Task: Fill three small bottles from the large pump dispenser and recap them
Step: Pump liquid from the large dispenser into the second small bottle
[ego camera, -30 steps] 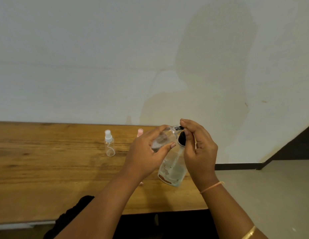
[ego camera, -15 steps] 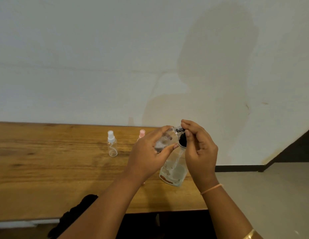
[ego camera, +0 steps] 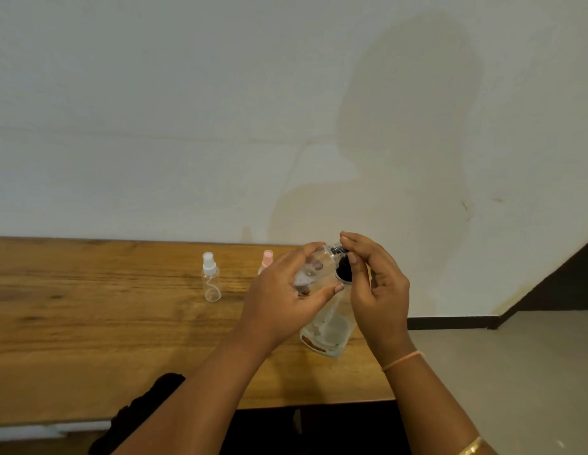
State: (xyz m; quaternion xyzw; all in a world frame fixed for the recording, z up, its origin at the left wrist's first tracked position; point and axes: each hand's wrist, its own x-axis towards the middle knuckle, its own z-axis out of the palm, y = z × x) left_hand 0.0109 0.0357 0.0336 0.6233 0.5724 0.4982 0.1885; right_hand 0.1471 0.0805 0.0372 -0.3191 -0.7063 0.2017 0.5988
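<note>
Head view, one item after another. Left hand (ego camera: 282, 293): fingers and thumb wrapped round a small clear plastic bottle (ego camera: 314, 270), which is held above the table and tilted, neck toward the right. Right hand (ego camera: 379, 290): thumb and forefinger pinch the black pump head (ego camera: 343, 273) of a large clear plastic pump dispenser (ego camera: 330, 330); the other fingers are loosely curled. The dispenser stands on the long brown wooden table (ego camera: 89, 323) near its right end, between the two hands, with its dip tube visible through the wall. The held bottle's neck lies against the pump head, but whether the spout enters the mouth cannot be told. Small clear bottle with white spray cap (ego camera: 211, 280): upright on the table, left of the hands and well apart from them. Small bottle with pink spray cap (ego camera: 267, 258): upright, just behind the left hand, body largely hidden. Thin orange thread band (ego camera: 404, 358) on the right wrist; gold bangle (ego camera: 471, 447) further up that forearm. Black cloth (ego camera: 144, 405) at the table's near edge. Plain white wall (ego camera: 154, 126) behind, bearing a soft shadow.
</note>
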